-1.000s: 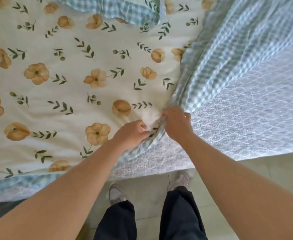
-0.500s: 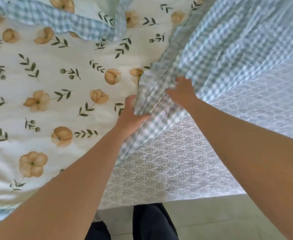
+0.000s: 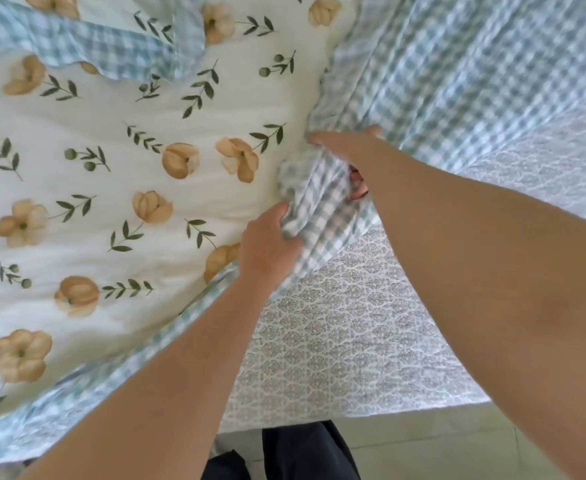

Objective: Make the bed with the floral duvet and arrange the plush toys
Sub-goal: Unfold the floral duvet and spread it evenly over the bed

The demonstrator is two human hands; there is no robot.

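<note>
Floral duvet [image 3: 118, 188] lies on the bed sheet [image 3: 336, 341], and its bunched checked edge sits between the left hand [image 3: 267, 247] and right hand [image 3: 345, 148], both squeezing it tight.

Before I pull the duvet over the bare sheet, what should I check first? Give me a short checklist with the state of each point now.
1. Left hand grips the gingham edge of the floral duvet: ok, fingers closed on bunched cloth.
2. Right hand grips the same bunch higher up: ok.
3. Floral side faces up: not ok on the right, where the gingham underside is turned up.
4. Patterned sheet lies smooth and free of objects: ok where visible.
5. Duvet corner found: cannot tell, the cloth is bunched.
6. Plush toys out of the way: cannot tell, none in view.
</note>
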